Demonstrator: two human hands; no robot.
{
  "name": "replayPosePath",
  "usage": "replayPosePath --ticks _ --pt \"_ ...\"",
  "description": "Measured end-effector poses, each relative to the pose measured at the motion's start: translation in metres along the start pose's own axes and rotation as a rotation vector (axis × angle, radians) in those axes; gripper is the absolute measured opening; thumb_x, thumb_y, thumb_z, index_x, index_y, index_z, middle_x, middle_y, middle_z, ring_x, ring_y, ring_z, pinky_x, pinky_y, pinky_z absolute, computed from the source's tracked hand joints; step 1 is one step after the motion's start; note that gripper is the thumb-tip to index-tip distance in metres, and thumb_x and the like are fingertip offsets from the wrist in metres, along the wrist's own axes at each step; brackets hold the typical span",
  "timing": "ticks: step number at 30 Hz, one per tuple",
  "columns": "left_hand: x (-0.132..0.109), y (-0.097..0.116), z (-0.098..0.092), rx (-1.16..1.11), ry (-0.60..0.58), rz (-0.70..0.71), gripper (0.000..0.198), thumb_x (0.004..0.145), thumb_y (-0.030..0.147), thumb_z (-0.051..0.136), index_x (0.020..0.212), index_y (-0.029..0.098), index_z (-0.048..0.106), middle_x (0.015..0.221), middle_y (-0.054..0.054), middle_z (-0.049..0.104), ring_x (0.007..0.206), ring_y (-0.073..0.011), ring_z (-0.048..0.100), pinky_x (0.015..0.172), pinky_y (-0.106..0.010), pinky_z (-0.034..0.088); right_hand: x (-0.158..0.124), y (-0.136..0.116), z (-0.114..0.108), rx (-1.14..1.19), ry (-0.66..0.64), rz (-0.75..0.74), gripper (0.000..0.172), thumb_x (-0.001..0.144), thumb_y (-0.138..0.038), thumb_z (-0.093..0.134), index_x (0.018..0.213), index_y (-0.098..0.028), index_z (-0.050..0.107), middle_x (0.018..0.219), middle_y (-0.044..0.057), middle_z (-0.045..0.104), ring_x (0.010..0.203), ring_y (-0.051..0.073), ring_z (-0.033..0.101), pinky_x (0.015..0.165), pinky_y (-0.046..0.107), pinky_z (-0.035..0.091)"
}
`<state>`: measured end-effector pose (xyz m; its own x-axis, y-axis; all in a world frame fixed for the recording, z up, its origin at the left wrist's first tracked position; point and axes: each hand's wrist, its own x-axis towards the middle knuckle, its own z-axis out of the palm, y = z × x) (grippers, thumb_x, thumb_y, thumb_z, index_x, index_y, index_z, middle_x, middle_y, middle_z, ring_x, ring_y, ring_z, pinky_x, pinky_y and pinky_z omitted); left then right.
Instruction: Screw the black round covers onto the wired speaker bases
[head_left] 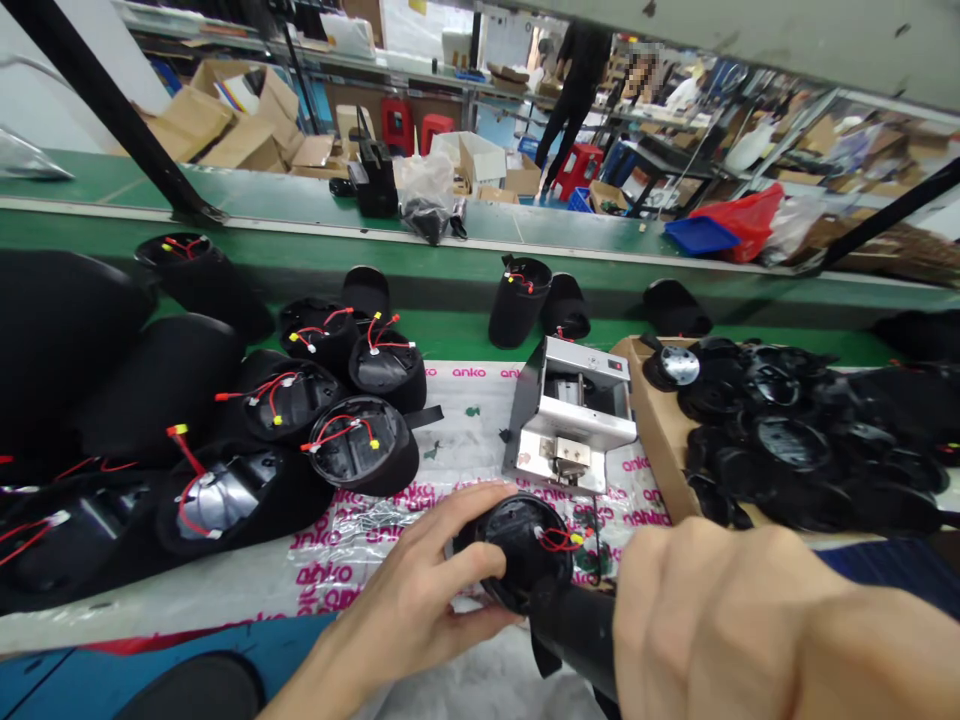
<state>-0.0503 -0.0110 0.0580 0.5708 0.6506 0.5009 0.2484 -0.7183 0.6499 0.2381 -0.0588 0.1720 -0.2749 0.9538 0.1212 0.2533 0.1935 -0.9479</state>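
My left hand grips the rim of a black cylindrical speaker shell with red wires and a yellow connector showing inside its open end. My right hand is closed around the shell's black body from the right, close to the camera, its fingers hidden. The shell lies tilted over a plastic sheet printed with pink "anko". Just beyond it stands a small silver metal machine.
Several more black shells with red wires are heaped at the left. A cardboard tray of black round parts sits at the right. A green conveyor runs behind, with boxes, stools and a standing person farther back.
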Motion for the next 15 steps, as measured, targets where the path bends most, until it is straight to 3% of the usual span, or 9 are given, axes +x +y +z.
replayPosePath --ticks 3,6,11,15 --pt "0.000 0.001 0.003 -0.015 0.012 -0.026 0.019 0.102 0.025 0.081 0.106 0.024 0.062 0.162 -0.016 0.065 0.145 -0.0286 0.073 0.117 -0.036 0.066 0.017 -0.011 0.031 -0.233 0.171 -0.008 0.041 0.110 -0.039 0.059 0.071 -0.027 0.065 0.053 -0.001 0.037 0.042 0.012 0.014 0.032 0.028 -0.001" --pt "0.000 0.002 0.004 -0.016 0.022 -0.030 0.024 0.098 0.024 0.085 0.105 0.025 0.062 0.162 -0.013 0.066 0.143 -0.0275 0.075 0.115 -0.033 0.066 0.032 -0.019 0.057 -0.425 0.295 -0.068 0.049 0.108 -0.039 0.058 0.061 -0.027 0.052 0.051 -0.003 0.028 0.045 0.011 0.004 0.038 0.028 -0.010" --pt "-0.004 -0.001 0.009 0.012 0.025 -0.038 0.036 0.088 0.016 0.090 0.114 0.025 0.067 0.166 -0.013 0.065 0.148 -0.0291 0.073 0.118 -0.033 0.065 0.039 -0.002 0.082 -0.191 0.288 -0.218 0.062 0.117 -0.049 0.039 0.070 -0.023 0.068 0.050 0.003 0.045 0.038 0.014 0.021 0.031 0.031 0.008" --pt "-0.007 -0.004 0.011 -0.016 -0.004 -0.060 0.038 0.086 0.015 0.090 0.115 0.025 0.068 0.168 -0.013 0.064 0.150 -0.0297 0.071 0.120 -0.034 0.064 0.037 0.014 0.101 0.064 0.190 -0.227 0.063 0.120 -0.052 0.038 0.076 -0.022 0.071 0.051 0.000 0.044 0.038 0.015 0.032 0.034 0.030 0.027"
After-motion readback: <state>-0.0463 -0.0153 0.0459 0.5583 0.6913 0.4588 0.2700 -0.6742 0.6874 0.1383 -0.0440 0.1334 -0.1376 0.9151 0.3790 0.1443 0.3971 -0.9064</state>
